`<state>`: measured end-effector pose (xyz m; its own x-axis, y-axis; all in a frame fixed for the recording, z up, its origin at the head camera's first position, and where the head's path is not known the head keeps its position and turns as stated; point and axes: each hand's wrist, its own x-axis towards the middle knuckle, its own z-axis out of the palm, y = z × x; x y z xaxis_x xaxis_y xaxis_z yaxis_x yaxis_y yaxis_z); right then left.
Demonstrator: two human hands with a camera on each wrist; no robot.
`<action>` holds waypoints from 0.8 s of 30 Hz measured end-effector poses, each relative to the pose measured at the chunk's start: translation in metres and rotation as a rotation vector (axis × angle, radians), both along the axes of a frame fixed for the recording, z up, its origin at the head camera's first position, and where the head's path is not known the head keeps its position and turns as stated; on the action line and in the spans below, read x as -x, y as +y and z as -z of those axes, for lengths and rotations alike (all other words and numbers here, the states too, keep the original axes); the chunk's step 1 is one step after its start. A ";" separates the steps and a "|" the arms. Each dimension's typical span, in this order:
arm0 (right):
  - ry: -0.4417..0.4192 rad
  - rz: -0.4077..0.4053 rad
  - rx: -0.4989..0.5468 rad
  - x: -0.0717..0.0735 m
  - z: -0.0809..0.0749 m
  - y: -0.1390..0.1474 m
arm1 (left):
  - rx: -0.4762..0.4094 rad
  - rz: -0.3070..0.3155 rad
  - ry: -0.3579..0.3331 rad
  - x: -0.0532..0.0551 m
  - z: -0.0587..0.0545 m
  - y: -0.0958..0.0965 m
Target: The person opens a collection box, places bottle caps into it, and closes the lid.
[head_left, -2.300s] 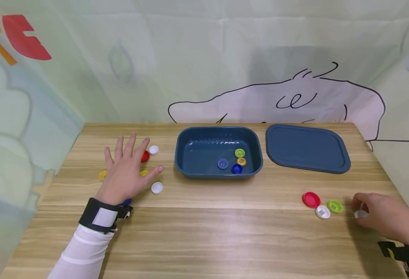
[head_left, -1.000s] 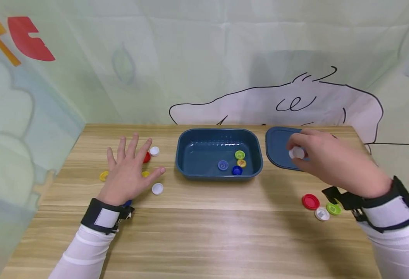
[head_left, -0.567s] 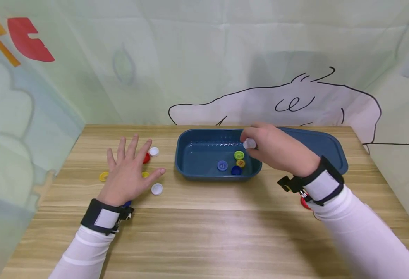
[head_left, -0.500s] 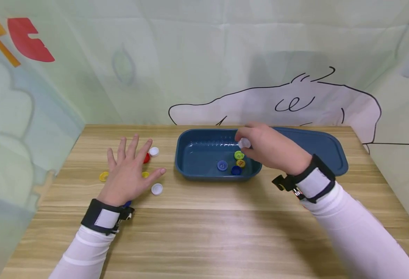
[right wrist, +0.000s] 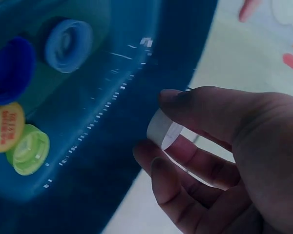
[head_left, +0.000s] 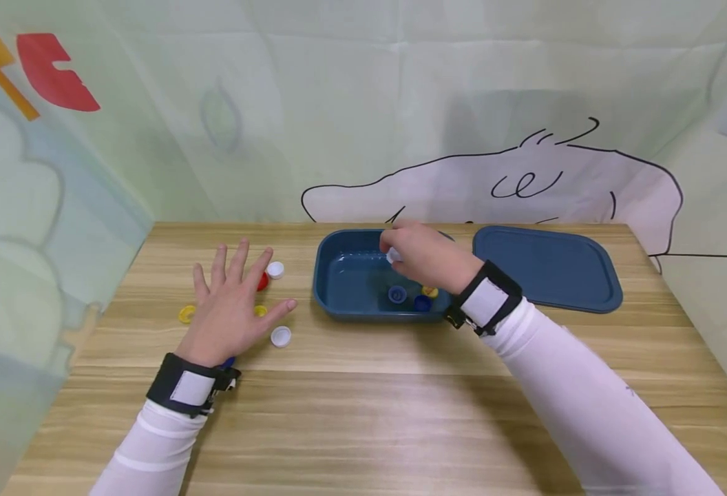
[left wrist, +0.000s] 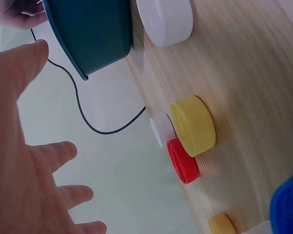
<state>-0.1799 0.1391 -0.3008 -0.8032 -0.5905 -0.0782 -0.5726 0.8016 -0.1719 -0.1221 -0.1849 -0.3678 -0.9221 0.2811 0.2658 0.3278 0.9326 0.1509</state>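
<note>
Nearest, the left hand [head_left: 224,317] spreads its fingers above loose bottle caps [head_left: 281,336] on the table [head_left: 339,427], gripping nothing. Farther off, the right hand [head_left: 428,255] pinches a white cap [right wrist: 158,129] over a blue box [head_left: 345,296] holding four coloured caps [right wrist: 68,46]. Adding this cap seems the current step; next calls for lowering and releasing it.

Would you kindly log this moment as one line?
right hand: pinches white bottle cap over blue container | left hand: fingers spread near loose caps | blue lid: off, beside container
</note>
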 end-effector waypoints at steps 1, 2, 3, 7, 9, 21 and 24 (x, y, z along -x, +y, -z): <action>-0.007 0.003 -0.004 0.002 0.003 0.000 | 0.002 -0.001 0.000 0.000 0.000 0.000; -0.014 0.006 -0.003 0.003 0.005 0.000 | 0.004 -0.003 0.001 0.000 0.000 0.000; -0.019 0.011 -0.009 0.004 0.007 0.000 | 0.004 -0.004 0.002 0.000 0.000 -0.001; -0.033 0.039 -0.027 0.006 0.011 0.001 | 0.003 -0.003 0.001 0.001 0.001 -0.001; -0.033 0.054 -0.033 0.007 0.012 0.002 | 0.000 -0.002 0.003 0.001 0.001 -0.001; -0.018 0.076 -0.028 -0.015 -0.021 0.032 | 0.003 -0.004 -0.005 0.000 0.002 -0.002; -0.001 0.101 -0.036 -0.024 -0.033 0.045 | 0.003 -0.007 -0.004 0.000 0.002 -0.003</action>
